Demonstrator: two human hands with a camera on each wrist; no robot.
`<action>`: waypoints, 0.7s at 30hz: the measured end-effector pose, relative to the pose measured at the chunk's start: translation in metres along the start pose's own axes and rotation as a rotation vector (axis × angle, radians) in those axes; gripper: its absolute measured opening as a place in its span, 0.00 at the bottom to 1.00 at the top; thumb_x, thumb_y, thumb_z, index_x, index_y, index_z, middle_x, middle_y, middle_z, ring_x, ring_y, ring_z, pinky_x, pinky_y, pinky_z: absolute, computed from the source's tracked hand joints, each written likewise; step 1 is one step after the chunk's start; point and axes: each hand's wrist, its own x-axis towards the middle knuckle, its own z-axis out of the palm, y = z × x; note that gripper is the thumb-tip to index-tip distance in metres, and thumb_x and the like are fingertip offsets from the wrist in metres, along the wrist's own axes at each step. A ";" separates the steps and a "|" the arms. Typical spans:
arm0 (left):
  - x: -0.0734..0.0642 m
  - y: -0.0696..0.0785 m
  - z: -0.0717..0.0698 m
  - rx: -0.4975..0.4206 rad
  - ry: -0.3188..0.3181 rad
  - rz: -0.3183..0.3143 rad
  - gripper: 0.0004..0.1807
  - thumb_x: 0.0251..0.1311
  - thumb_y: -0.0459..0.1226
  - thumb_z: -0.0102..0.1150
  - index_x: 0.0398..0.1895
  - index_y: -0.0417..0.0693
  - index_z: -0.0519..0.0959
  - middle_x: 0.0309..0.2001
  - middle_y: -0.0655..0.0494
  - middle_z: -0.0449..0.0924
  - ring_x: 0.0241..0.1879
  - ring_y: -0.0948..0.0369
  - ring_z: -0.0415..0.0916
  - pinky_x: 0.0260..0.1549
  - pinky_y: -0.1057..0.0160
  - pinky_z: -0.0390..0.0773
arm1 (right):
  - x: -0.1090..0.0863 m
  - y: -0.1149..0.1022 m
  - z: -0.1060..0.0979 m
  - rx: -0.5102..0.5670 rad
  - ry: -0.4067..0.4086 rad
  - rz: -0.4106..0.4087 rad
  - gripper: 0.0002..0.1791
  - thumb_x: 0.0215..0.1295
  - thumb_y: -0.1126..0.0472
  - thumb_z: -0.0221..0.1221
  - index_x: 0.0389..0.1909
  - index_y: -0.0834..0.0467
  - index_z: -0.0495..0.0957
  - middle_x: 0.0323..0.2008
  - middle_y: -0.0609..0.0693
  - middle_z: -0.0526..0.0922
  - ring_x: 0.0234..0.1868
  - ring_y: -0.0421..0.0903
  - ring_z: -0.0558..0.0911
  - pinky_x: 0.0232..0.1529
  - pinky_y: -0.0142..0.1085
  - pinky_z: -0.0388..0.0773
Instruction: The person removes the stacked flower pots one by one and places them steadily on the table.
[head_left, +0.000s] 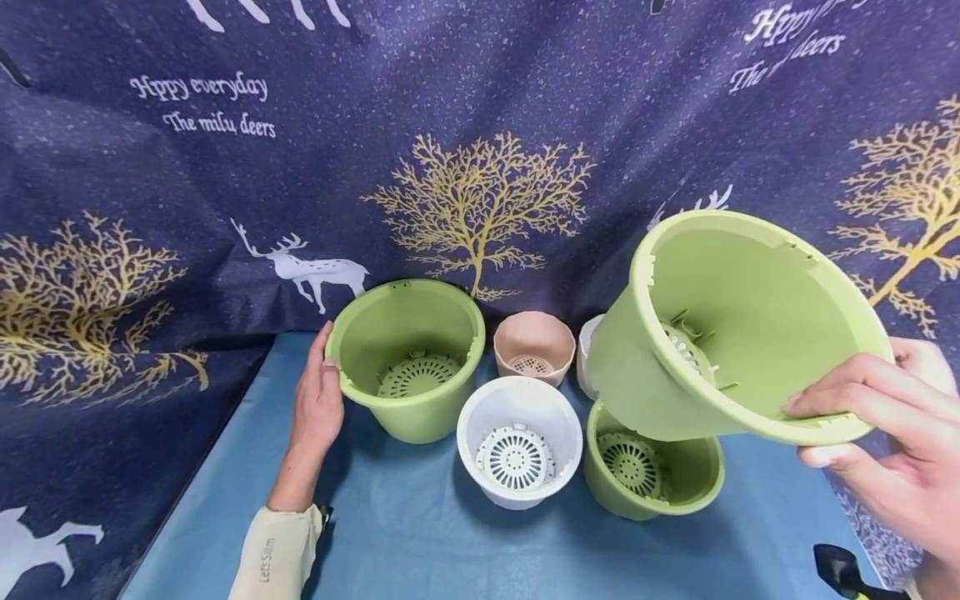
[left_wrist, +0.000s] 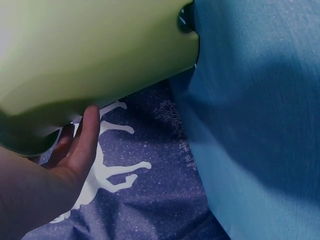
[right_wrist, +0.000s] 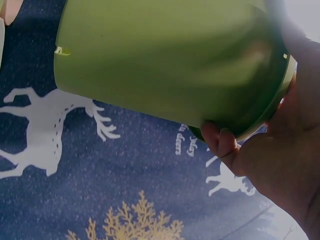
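Observation:
In the head view my right hand (head_left: 892,425) grips the rim of a large light-green plastic flowerpot (head_left: 780,317), which is raised and tilted so its inside shows. Its slotted base is partly visible. The right wrist view shows fingers (right_wrist: 220,140) curled at that pot's rim. My left hand (head_left: 318,404) rests against the left side of another large green flowerpot (head_left: 408,408) on the table, its fingers fairly straight along the wall. From the left wrist, fingertips (left_wrist: 90,115) lie on this pot's outer wall below the rim.
Between the large pots stand a white pot (head_left: 520,442) with a slotted base and a pink faceted pot (head_left: 534,342) behind it. A smaller green pot (head_left: 652,475) sits under the raised one, which also partly hides another white pot (head_left: 588,350). A dark printed cloth (head_left: 480,83) hangs behind the blue table (head_left: 420,533).

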 end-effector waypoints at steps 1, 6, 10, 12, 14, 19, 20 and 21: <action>0.000 0.000 0.000 -0.002 0.000 0.001 0.28 0.86 0.43 0.34 0.86 0.60 0.59 0.82 0.55 0.61 0.79 0.48 0.58 0.75 0.42 0.60 | -0.002 0.001 -0.003 -0.014 -0.003 0.008 0.27 0.66 0.41 0.70 0.26 0.63 0.87 0.31 0.42 0.85 0.46 0.33 0.75 0.66 0.34 0.56; 0.000 0.001 0.000 -0.005 -0.003 0.003 0.28 0.86 0.43 0.34 0.86 0.61 0.58 0.82 0.54 0.61 0.79 0.47 0.58 0.74 0.40 0.60 | -0.013 0.005 -0.017 -0.117 -0.028 0.045 0.31 0.68 0.36 0.67 0.25 0.62 0.86 0.31 0.37 0.83 0.45 0.29 0.72 0.63 0.30 0.54; 0.001 0.001 0.000 -0.001 -0.003 -0.002 0.29 0.86 0.43 0.34 0.86 0.64 0.58 0.82 0.54 0.61 0.79 0.47 0.58 0.74 0.39 0.59 | -0.018 0.007 -0.022 -0.136 -0.015 0.047 0.30 0.67 0.36 0.68 0.25 0.62 0.86 0.30 0.37 0.83 0.42 0.27 0.73 0.60 0.28 0.54; 0.001 0.001 0.000 -0.002 -0.006 -0.006 0.29 0.86 0.42 0.34 0.86 0.64 0.58 0.82 0.54 0.61 0.79 0.46 0.58 0.74 0.39 0.60 | -0.022 0.008 -0.024 -0.143 -0.009 0.047 0.30 0.66 0.36 0.68 0.25 0.61 0.86 0.30 0.37 0.83 0.43 0.27 0.73 0.59 0.27 0.54; 0.001 0.002 0.000 0.000 -0.006 -0.010 0.29 0.86 0.42 0.34 0.86 0.63 0.58 0.82 0.53 0.62 0.78 0.45 0.59 0.74 0.39 0.60 | -0.026 0.011 -0.026 -0.143 0.002 0.044 0.29 0.66 0.37 0.70 0.25 0.61 0.87 0.29 0.38 0.84 0.45 0.29 0.72 0.57 0.27 0.55; 0.001 0.002 0.001 0.009 -0.003 -0.007 0.29 0.86 0.42 0.34 0.86 0.61 0.59 0.82 0.52 0.62 0.78 0.45 0.60 0.73 0.39 0.61 | -0.041 0.016 -0.033 -0.144 -0.004 0.077 0.28 0.68 0.40 0.69 0.26 0.64 0.87 0.33 0.36 0.84 0.47 0.30 0.73 0.56 0.24 0.57; 0.002 0.002 0.001 0.009 -0.004 -0.004 0.29 0.86 0.42 0.34 0.86 0.61 0.59 0.82 0.52 0.62 0.78 0.44 0.60 0.73 0.38 0.61 | -0.044 0.016 -0.034 -0.131 -0.005 0.085 0.28 0.68 0.41 0.69 0.27 0.65 0.87 0.35 0.35 0.84 0.47 0.29 0.74 0.56 0.22 0.58; 0.002 0.001 0.001 0.009 -0.003 -0.002 0.29 0.86 0.42 0.34 0.86 0.61 0.59 0.82 0.52 0.62 0.78 0.45 0.60 0.73 0.38 0.61 | -0.049 0.017 -0.037 -0.128 -0.009 0.102 0.28 0.69 0.42 0.69 0.28 0.66 0.87 0.37 0.35 0.84 0.46 0.29 0.75 0.55 0.21 0.60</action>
